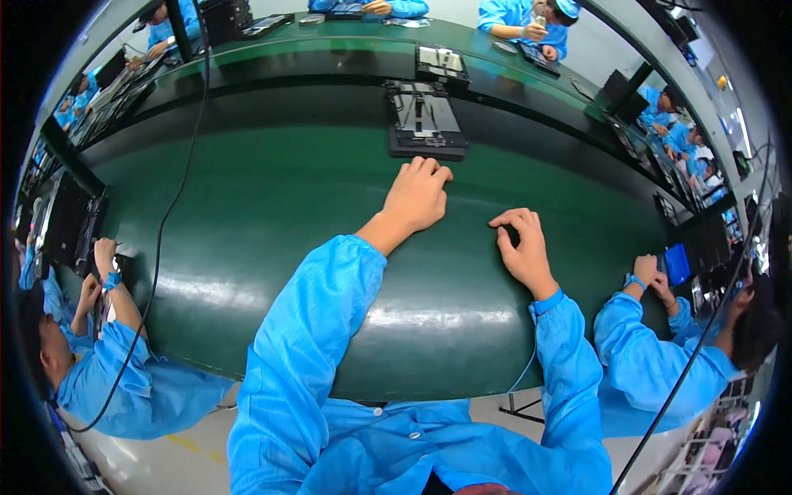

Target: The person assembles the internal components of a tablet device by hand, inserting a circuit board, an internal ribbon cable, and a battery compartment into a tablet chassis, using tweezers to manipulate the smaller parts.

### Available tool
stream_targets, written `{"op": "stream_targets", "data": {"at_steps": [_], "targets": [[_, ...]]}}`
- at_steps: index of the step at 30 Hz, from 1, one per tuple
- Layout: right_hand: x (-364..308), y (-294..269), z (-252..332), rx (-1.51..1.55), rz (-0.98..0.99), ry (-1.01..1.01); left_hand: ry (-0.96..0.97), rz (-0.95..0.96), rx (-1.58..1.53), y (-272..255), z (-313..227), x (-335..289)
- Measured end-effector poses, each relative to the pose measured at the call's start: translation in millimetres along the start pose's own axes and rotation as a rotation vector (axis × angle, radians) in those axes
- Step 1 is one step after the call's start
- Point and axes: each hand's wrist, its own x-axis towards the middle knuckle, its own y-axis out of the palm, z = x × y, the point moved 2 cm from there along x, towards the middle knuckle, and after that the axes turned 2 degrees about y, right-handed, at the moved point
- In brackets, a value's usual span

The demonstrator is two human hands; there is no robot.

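My left hand (417, 196) reaches across the green table (256, 223), its fingers stretched toward the near edge of a dark tablet-like device (425, 122). The fingertips are at that edge; whether they press on it is hard to see. The device lies with its inside showing: grey flat panels, black strips and a pale strip down the middle, perhaps stacked on another. Over the table to the right, my right hand (525, 247) holds nothing, with thumb and forefinger curved apart. A blue band with a thin cord circles my right wrist.
Behind the device, a second opened device (442, 64) rests by the raised dark shelf (313, 64). Black cables (177, 194) hang at left and right. Co-workers in blue sit close on both sides; a blue object (676, 264) is near the right one's hands.
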Motion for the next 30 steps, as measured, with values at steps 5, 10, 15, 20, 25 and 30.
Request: {"op": "stream_targets", "data": {"at_steps": [5,10,15,20,25,30], "targets": [[-2.9,-1.5,-2.6,0.014,0.000,-0.004,0.017,-0.005,0.043,-2.6,-4.7,1.4],[-1.9,0.0,-2.9,0.036,0.024,0.008,0.027,-0.005,0.119,-1.0,1.0,0.9],[-2.5,-5.1,-6.6,0.029,0.005,0.002,0.037,-0.023,0.172,-2.2,-1.8,6.2],[-2.0,-5.6,-6.8,0.037,0.011,0.006,0.007,-0.034,0.171,-5.2,-0.1,6.3],[-3.6,-6.4,-7.2,0.026,0.008,-0.009,-0.002,-0.049,0.164,-6.4,-2.3,5.7],[-4.1,-5.4,-6.8,0.025,-0.001,-0.020,-0.002,-0.040,0.153,-8.6,-2.8,5.7]]}}
